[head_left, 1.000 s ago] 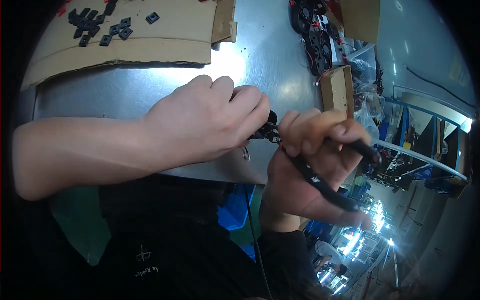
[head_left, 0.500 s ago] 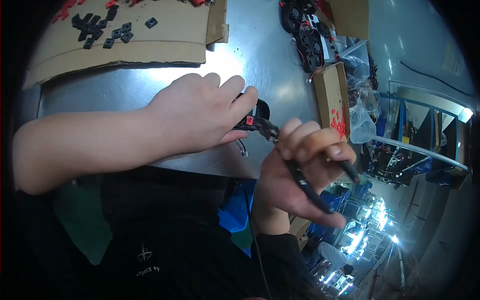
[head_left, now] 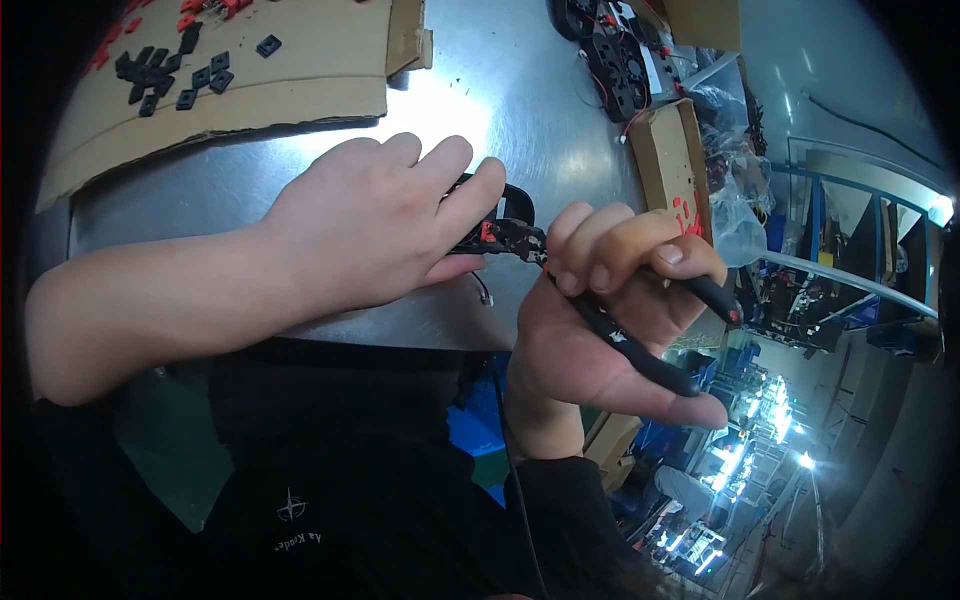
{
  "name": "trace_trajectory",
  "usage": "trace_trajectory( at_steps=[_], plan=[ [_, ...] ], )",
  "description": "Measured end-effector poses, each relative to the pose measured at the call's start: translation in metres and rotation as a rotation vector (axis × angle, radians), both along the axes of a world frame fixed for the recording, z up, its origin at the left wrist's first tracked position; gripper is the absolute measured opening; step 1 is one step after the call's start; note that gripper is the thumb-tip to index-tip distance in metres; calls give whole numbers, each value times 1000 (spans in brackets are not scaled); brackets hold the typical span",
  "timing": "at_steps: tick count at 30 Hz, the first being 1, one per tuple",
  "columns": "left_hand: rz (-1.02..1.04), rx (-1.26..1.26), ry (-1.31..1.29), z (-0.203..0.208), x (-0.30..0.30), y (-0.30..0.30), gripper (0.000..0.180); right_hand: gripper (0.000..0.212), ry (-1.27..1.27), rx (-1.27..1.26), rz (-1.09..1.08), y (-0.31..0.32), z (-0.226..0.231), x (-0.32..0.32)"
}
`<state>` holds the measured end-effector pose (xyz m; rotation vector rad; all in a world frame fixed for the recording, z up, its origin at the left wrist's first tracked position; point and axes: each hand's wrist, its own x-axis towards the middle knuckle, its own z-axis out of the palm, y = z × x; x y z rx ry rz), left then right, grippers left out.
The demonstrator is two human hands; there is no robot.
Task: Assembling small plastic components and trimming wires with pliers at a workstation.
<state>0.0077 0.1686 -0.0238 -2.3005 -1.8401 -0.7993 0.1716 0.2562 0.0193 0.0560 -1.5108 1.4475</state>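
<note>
My left hand is closed around a black plastic part, most of which its fingers hide. A short lead with a white plug hangs below that part. At the part's edge, beside a small red piece, are the jaws of a pair of pliers. My right hand grips the pliers by their black handles, which stand apart, with the thumb along one and the fingers curled over the other. Whether the jaws bite on the red piece, I cannot tell.
On the metal table, a cardboard sheet at far left carries black square pieces and red bits. Black fan housings with wires lie at the back right. Nearer stands a cardboard box with red pieces.
The whole scene has shifted a little left and up in view. My right hand and the pliers' handles have tilted upward slightly; both hands keep their holds.
</note>
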Motion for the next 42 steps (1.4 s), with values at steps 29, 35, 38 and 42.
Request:
trace_trajectory(
  at_steps=[29, 35, 38, 42],
  plan=[
    [12, -67, -55, 8, 5, 0, 55, 98, -159, 18, -60, -13, 7, -13],
    [5, -24, -111, -4, -10, 5, 41, 74, -265, 350, 330, 28, 5, -34],
    [-45, -58, -111, 1, -9, 13, 42, 67, -225, 324, 685, 58, 18, -31],
    [-102, -97, -185, 0, -14, 13, 45, 75, -453, 298, 846, 72, 35, -34]
  ],
)
